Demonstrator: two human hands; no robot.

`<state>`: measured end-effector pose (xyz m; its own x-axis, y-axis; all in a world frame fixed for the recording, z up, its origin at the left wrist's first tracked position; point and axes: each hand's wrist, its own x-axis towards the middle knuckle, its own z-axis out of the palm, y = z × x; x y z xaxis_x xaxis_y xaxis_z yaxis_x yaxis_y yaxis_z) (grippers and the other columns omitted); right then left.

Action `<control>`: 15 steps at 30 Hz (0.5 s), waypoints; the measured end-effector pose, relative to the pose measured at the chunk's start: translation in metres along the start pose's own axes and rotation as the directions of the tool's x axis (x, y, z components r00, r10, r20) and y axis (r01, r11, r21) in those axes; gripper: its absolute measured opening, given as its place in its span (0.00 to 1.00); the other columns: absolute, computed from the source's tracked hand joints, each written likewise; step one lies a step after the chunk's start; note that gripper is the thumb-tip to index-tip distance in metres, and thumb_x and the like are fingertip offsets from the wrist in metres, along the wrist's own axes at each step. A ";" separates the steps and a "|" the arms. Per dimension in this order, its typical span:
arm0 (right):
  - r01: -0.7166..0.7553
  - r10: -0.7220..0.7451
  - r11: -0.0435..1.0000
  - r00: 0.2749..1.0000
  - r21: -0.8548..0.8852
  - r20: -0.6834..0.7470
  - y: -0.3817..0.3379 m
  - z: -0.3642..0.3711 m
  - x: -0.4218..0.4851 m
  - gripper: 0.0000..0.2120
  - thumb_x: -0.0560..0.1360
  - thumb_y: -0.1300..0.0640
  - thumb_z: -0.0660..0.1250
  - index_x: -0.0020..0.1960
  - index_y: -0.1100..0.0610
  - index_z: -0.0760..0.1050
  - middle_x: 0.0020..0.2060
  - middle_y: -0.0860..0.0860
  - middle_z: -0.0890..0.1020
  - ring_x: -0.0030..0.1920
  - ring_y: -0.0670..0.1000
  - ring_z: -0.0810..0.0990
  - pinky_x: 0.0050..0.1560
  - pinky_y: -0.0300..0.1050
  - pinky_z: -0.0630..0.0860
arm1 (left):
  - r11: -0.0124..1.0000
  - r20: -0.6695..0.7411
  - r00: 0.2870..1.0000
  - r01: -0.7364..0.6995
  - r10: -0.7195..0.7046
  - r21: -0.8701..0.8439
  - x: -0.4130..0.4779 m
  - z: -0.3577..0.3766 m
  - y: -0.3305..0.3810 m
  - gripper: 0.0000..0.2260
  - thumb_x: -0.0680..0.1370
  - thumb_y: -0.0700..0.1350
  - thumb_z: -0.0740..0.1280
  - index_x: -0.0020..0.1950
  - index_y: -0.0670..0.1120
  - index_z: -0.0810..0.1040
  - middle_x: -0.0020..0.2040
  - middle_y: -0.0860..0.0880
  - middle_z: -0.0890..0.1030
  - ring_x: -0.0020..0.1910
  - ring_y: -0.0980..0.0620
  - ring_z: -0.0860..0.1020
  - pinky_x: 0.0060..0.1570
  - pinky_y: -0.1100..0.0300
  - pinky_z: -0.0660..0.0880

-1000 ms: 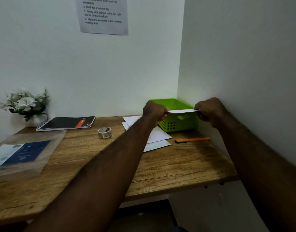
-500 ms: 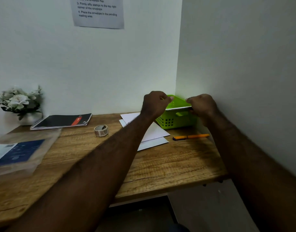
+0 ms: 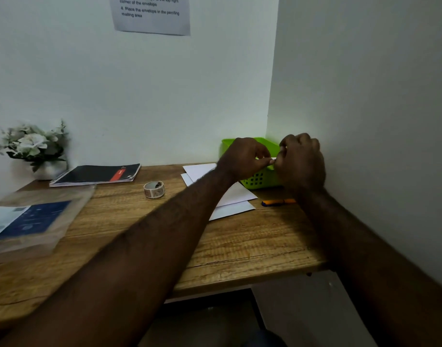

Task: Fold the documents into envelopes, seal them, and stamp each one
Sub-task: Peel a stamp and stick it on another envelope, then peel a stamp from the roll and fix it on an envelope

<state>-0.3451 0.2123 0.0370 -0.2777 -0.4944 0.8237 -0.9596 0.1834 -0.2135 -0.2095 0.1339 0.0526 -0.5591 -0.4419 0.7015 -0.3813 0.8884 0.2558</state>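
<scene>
Above the green basket [image 3: 258, 180], left hand [image 3: 245, 159] and right hand [image 3: 302, 164] pinch a small white paper [image 3: 272, 160]. Creased mid-air, it may fold crooked or slip into the basket

My wooden desk [image 3: 240, 246] carries a potted flower plant [image 3: 32, 144] far left and a spiral notebook [image 3: 94, 174] beside it. A plastic sleeve [image 3: 32, 219] lies near left and a sticker roll [image 3: 154, 189] mid-desk. To the right are overlapping white sheets [image 3: 231, 211], a green basket [image 3: 257, 180] far right and an orange pen [image 3: 277, 202] just nearer.
</scene>
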 end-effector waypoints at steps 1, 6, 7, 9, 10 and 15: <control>0.033 -0.033 0.999 0.999 0.023 0.027 0.000 0.003 0.000 0.10 0.75 0.55 0.63 0.52 0.59 0.78 0.50 0.59 0.78 0.53 0.62 0.75 0.45 0.53 0.73 | 1.000 -0.008 1.000 0.021 -0.021 0.001 0.000 0.003 -0.001 0.08 0.74 0.48 0.74 0.47 0.45 0.87 0.43 0.48 0.86 0.42 0.54 0.81 0.48 0.56 0.77; 0.055 -0.060 0.997 0.993 0.046 0.099 0.004 0.014 -0.003 0.10 0.74 0.55 0.62 0.51 0.59 0.78 0.48 0.59 0.79 0.51 0.63 0.76 0.46 0.53 0.73 | 0.990 -0.049 0.989 0.139 -0.140 -0.036 0.005 0.013 -0.009 0.07 0.72 0.50 0.75 0.44 0.47 0.86 0.40 0.51 0.85 0.40 0.56 0.80 0.47 0.56 0.76; 0.050 -0.055 0.998 0.994 0.048 0.093 0.005 0.015 -0.004 0.12 0.73 0.54 0.61 0.50 0.58 0.79 0.48 0.59 0.80 0.51 0.63 0.76 0.46 0.53 0.73 | 0.988 -0.048 0.987 0.149 -0.151 -0.035 0.005 0.014 -0.009 0.08 0.72 0.51 0.76 0.43 0.47 0.86 0.40 0.51 0.85 0.40 0.56 0.80 0.47 0.56 0.76; 0.056 -0.058 0.998 0.998 0.042 0.035 0.004 0.014 -0.004 0.15 0.71 0.52 0.59 0.51 0.58 0.80 0.47 0.59 0.80 0.51 0.63 0.76 0.46 0.54 0.73 | 0.988 -0.035 0.987 0.154 -0.155 -0.029 0.004 0.014 -0.013 0.11 0.70 0.55 0.75 0.45 0.49 0.86 0.41 0.52 0.84 0.43 0.55 0.80 0.48 0.54 0.76; 0.063 -0.063 0.997 0.998 0.052 -0.001 0.002 0.013 -0.003 0.15 0.71 0.53 0.59 0.52 0.57 0.79 0.48 0.58 0.80 0.51 0.63 0.76 0.46 0.54 0.73 | 0.988 -0.032 0.987 0.154 -0.154 -0.027 0.002 0.012 -0.015 0.13 0.70 0.57 0.74 0.46 0.50 0.86 0.42 0.52 0.84 0.44 0.55 0.79 0.48 0.54 0.76; 0.130 -0.114 0.949 0.991 0.287 -0.071 -0.027 0.003 0.002 0.10 0.73 0.57 0.62 0.51 0.58 0.77 0.44 0.58 0.79 0.46 0.60 0.78 0.43 0.52 0.73 | 0.985 -0.157 0.973 0.170 -0.170 -0.018 -0.016 -0.021 -0.039 0.15 0.72 0.60 0.70 0.46 0.49 0.86 0.42 0.50 0.84 0.43 0.52 0.79 0.47 0.56 0.74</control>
<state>-0.3202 0.2038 0.0432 -0.1625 -0.4507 0.8778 -0.9599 -0.1337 -0.2464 -0.1702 0.1084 0.0457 -0.3631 -0.5616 0.7435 -0.4570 0.8027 0.3831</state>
